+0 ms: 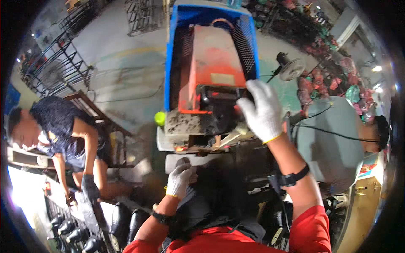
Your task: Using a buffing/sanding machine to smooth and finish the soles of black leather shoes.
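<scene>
Left hand (pixel 179 182) is motion-blurred, can't tell if the grey shape (pixel 184 161) at its fingers is a held item or soiled glove. Right hand (pixel 265 114) is soft too, can't confirm contact with the black machine part (pixel 219 99). Red sleeves (pixel 311 227) clip at lower edge; red bundles (pixel 320 86) too smeared to identify.

The right arm (pixel 298 189) is stretched forward and angled inward, with the right hand (pixel 263 111), gloved in white, held open, its fingers parted and its back turned upward; the left arm (pixel 147 231) is held lower, and the left hand (pixel 179 182), likewise gloved, is seen closer to the body with fingers curled, while dark bands (pixel 294 176) are worn on both arms below red sleeves (pixel 311 230)
</scene>
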`<action>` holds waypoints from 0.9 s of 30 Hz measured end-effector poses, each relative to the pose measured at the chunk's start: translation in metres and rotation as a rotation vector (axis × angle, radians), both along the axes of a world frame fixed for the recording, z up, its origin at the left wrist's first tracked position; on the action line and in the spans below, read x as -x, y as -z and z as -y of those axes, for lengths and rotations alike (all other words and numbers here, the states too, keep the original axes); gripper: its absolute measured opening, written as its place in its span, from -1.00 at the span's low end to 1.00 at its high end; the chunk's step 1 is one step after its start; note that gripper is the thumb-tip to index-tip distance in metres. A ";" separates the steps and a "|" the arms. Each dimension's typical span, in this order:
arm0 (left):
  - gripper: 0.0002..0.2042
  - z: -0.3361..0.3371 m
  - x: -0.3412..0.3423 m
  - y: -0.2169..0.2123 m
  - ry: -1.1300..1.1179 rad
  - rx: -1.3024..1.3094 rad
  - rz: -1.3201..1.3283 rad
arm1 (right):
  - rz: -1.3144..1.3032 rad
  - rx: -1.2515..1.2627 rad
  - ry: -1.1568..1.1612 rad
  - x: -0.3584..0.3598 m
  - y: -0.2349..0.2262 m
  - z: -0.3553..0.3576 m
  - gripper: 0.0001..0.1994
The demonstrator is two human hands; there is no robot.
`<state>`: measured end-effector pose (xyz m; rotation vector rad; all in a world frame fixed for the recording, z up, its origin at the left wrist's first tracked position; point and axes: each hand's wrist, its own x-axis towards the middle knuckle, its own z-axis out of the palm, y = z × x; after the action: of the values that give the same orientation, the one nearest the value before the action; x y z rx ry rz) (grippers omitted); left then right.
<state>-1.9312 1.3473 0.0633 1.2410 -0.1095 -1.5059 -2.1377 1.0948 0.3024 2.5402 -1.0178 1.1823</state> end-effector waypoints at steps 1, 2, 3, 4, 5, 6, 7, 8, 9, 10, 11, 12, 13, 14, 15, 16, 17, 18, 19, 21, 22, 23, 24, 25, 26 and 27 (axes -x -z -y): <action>-0.69 0.003 0.006 -0.007 0.092 0.131 -0.011 | 0.017 -0.009 -0.056 -0.001 0.008 0.007 -0.52; -0.69 0.011 0.016 -0.029 0.139 0.132 -0.012 | 0.016 -0.004 -0.081 -0.003 0.018 0.011 -0.55; -0.69 0.018 0.030 -0.047 0.183 0.130 -0.012 | 0.015 -0.005 -0.108 -0.004 0.024 0.014 -0.58; -0.68 0.030 0.043 -0.056 0.256 0.137 -0.012 | -0.063 -0.046 -0.159 -0.006 0.021 0.017 -0.67; -0.63 0.034 0.045 -0.044 0.410 0.398 0.183 | -0.122 -0.101 -0.212 -0.011 0.025 0.019 -0.74; -0.65 0.045 0.055 -0.028 0.409 0.403 0.110 | -0.195 -0.101 -0.215 -0.015 0.026 0.019 -0.73; -0.67 0.056 0.069 -0.014 0.401 0.404 0.037 | -0.269 -0.105 -0.225 -0.024 0.028 0.018 -0.72; -0.67 0.070 0.082 -0.012 0.394 0.404 0.028 | -0.246 -0.088 -0.214 -0.028 0.030 0.022 -0.71; -0.68 0.089 0.098 -0.016 0.417 0.378 -0.084 | -0.262 -0.091 -0.218 -0.023 0.030 0.028 -0.71; -0.69 0.100 0.112 -0.015 0.426 0.341 -0.183 | -0.246 -0.082 -0.241 -0.018 0.029 0.034 -0.69; -0.65 0.106 0.125 0.008 0.365 0.457 -0.280 | -0.211 -0.084 -0.282 -0.026 0.032 0.034 -0.68; -0.58 0.122 0.132 0.007 0.463 0.628 0.126 | -0.279 -0.093 -0.323 -0.031 0.035 0.032 -0.66; -0.56 0.136 0.139 0.017 0.424 0.878 0.313 | -0.270 -0.096 -0.341 -0.042 0.042 0.030 -0.66; -0.56 0.140 0.142 0.015 0.418 0.876 0.318 | -0.289 -0.130 -0.295 -0.045 0.049 0.031 -0.65; -0.57 0.142 0.142 0.014 0.359 0.775 0.174 | -0.306 -0.164 -0.248 -0.049 0.056 0.032 -0.65; -0.57 0.140 0.142 0.010 0.298 0.666 0.034 | -0.350 -0.215 -0.211 -0.055 0.059 0.033 -0.64; -0.57 0.138 0.143 0.000 0.239 0.558 -0.111 | -0.348 -0.219 -0.214 -0.057 0.059 0.034 -0.64; -0.58 0.134 0.143 -0.009 0.180 0.449 -0.253 | -0.389 -0.239 -0.176 -0.059 0.058 0.035 -0.64; -0.59 0.122 0.126 -0.036 0.182 0.265 -0.358 | -0.433 -0.260 -0.125 -0.053 0.060 0.039 -0.63; -0.63 0.093 0.095 -0.016 0.102 0.165 -0.314 | -0.404 -0.176 -0.170 -0.061 0.066 0.041 -0.63; -0.66 0.079 0.081 -0.006 0.106 0.216 -0.355 | -0.359 -0.139 -0.192 -0.059 0.066 0.042 -0.64; -0.68 0.070 0.073 -0.003 0.063 0.191 -0.418 | -0.316 -0.102 -0.212 -0.058 0.065 0.043 -0.64; -0.67 0.067 0.069 -0.001 0.040 0.160 -0.348 | -0.320 -0.102 -0.199 -0.056 0.063 0.042 -0.64; -0.66 0.063 0.067 -0.009 0.014 0.129 -0.281 | -0.329 -0.149 -0.226 -0.058 0.057 0.039 -0.62; -0.65 0.064 0.066 -0.017 0.095 0.109 -0.121 | -0.343 -0.184 -0.247 -0.055 0.049 0.042 -0.59; -0.63 0.061 0.065 -0.028 0.101 0.155 -0.051 | -0.259 -0.120 -0.309 -0.049 0.051 0.046 -0.56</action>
<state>-1.9960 1.2864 0.0913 1.0864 -0.2540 -1.5836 -2.0885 1.0493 0.2513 2.9279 -0.6740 0.8400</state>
